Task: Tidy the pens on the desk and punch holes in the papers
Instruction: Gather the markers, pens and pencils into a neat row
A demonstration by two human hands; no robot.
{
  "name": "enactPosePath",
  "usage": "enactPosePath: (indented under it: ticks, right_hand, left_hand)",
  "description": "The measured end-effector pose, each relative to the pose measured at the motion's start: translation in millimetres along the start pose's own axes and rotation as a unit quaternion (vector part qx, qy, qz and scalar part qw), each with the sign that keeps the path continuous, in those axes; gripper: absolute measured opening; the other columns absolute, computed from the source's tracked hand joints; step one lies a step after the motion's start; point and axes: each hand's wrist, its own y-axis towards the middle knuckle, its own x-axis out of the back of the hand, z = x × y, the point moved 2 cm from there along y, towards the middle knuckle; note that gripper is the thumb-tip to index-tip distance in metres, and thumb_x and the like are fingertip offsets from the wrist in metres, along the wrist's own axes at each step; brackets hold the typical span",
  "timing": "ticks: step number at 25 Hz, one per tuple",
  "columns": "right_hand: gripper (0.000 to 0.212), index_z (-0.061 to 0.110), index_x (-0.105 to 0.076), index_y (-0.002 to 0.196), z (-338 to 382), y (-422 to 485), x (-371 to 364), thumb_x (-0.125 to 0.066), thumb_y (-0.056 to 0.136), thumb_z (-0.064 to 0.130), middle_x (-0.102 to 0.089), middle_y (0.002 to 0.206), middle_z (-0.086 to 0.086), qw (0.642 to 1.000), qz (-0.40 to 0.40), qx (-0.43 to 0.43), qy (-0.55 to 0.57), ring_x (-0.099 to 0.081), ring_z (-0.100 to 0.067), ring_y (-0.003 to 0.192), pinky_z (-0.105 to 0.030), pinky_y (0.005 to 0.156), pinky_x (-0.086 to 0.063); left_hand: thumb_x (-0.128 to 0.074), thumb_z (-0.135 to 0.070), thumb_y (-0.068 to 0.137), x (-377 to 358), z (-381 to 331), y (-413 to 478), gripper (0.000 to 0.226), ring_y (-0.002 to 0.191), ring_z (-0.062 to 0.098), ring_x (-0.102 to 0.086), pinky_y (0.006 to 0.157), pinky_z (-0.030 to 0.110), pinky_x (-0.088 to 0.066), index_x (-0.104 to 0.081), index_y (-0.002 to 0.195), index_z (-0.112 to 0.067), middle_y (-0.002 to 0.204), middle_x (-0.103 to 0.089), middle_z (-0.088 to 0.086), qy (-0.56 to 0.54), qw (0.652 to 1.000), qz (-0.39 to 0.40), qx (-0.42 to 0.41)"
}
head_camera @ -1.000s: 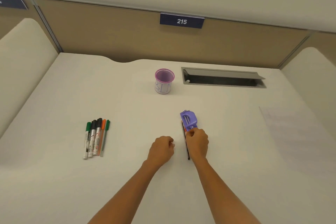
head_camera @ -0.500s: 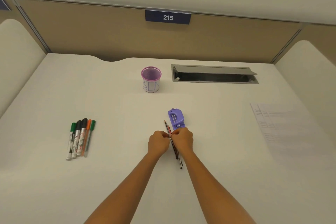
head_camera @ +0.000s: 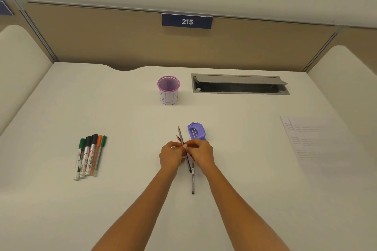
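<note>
My left hand (head_camera: 171, 156) and right hand (head_camera: 202, 154) meet fingertip to fingertip, both pinched around a small bundle of pencils (head_camera: 183, 144) whose tips point away from me; one dark pen (head_camera: 193, 179) trails back toward my wrists. I judge this the gathering step of tidying. Just beyond my right knuckles sits the purple hole punch (head_camera: 196, 131); farther ahead, the mesh cup (head_camera: 168, 90). Well off to my left lie the markers (head_camera: 89, 155), far right the papers (head_camera: 312, 140). Next, square the bundle and carry it forward to the cup.
</note>
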Motion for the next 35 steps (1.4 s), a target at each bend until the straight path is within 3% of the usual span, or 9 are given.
enactPosePath:
  ticks: [5,9,11,14,18,20,22,25,35]
  right_hand:
    - [0.019,0.014,-0.075,0.1,10,-5,-5,-0.065,0.086,0.007,-0.074,0.089,0.002,0.998,0.028,0.046,0.025,-0.063,0.004,0.072,-0.004,0.065,-0.048]
    - [0.014,0.014,-0.074,0.096,10,-6,-3,-0.069,0.085,0.009,-0.075,0.089,-0.004,0.998,0.01,0.032,0.05,-0.068,-0.006,0.071,-0.028,0.079,-0.061]
    - [0.008,0.015,-0.068,0.081,8,-7,4,-0.073,0.083,0.021,-0.073,0.081,-0.006,0.998,-0.04,0.007,-0.052,-0.068,-0.018,0.067,-0.034,0.075,-0.06]
    - [0.042,0.012,-0.05,0.071,-4,-13,15,-0.078,0.073,0.043,-0.068,0.078,-0.007,0.961,-0.001,-0.086,-0.263,-0.067,-0.024,0.066,-0.033,0.065,-0.057]
    - [0.034,0.013,-0.049,0.067,-17,-30,5,-0.081,0.071,0.025,-0.07,0.072,-0.008,0.943,0.086,-0.16,-0.278,-0.065,-0.02,0.048,-0.031,0.06,-0.061]
    - [0.025,0.011,-0.05,0.066,-15,-28,-3,-0.073,0.075,0.015,-0.071,0.076,-0.009,0.948,0.078,-0.129,-0.28,-0.067,-0.023,0.056,-0.032,0.065,-0.062]
    - [0.014,0.01,-0.058,0.072,-9,-23,-9,-0.069,0.076,0.018,-0.069,0.078,-0.005,0.959,0.064,-0.077,-0.265,-0.067,-0.023,0.068,-0.031,0.069,-0.059]
    - [0.015,0.013,-0.072,0.088,0,-16,-18,-0.07,0.08,0.025,-0.068,0.078,0.003,0.99,0.056,0.013,-0.128,-0.066,-0.015,0.074,-0.033,0.079,-0.058]
    - [0.013,0.021,-0.072,0.097,27,-19,-51,-0.067,0.085,0.018,-0.073,0.084,0.01,0.979,0.081,0.185,-0.022,-0.067,0.002,0.08,-0.007,0.069,-0.05]
  left_hand:
    - [-0.072,-0.014,0.084,12,-3,7,0.031,0.086,0.028,-0.072,0.077,0.037,-0.06,-0.066,0.112,-0.002,0.097,-0.073,0.018,-0.065,0.998,-0.003,0.008]
    - [-0.071,-0.013,0.084,20,-7,12,0.029,0.088,0.03,-0.071,0.079,0.04,-0.06,-0.068,0.109,0.001,0.095,-0.073,0.017,-0.067,0.998,-0.005,-0.008]
    - [-0.071,-0.014,0.084,27,-11,16,0.027,0.086,0.029,-0.071,0.079,0.04,-0.06,-0.07,0.107,0.0,0.091,-0.072,0.015,-0.053,0.998,-0.026,-0.026]
    - [-0.071,-0.016,0.084,39,-16,20,0.028,0.087,0.029,-0.071,0.082,0.042,-0.06,-0.07,0.109,-0.003,0.095,-0.073,0.014,-0.05,0.997,-0.047,-0.045]
    - [-0.07,-0.019,0.085,49,-18,22,0.029,0.089,0.028,-0.07,0.087,0.044,-0.058,-0.07,0.112,-0.007,0.101,-0.073,0.011,-0.043,0.995,-0.062,-0.073]
    - [-0.069,-0.019,0.086,52,-18,20,0.029,0.089,0.028,-0.07,0.087,0.044,-0.058,-0.07,0.112,-0.008,0.102,-0.073,0.011,-0.04,0.993,-0.064,-0.087]
    - [-0.069,-0.019,0.086,55,-16,18,0.029,0.089,0.028,-0.07,0.087,0.043,-0.058,-0.07,0.113,-0.008,0.102,-0.073,0.011,-0.04,0.993,-0.06,-0.097]
    - [-0.068,-0.018,0.086,59,-12,15,0.026,0.088,0.026,-0.071,0.085,0.043,-0.059,-0.071,0.111,-0.01,0.096,-0.073,0.008,-0.041,0.992,-0.05,-0.111]
    - [-0.067,-0.017,0.087,81,-10,6,0.024,0.089,0.02,-0.073,0.087,0.036,-0.057,-0.073,0.11,-0.012,0.1,-0.076,0.006,-0.05,0.984,-0.002,-0.171]
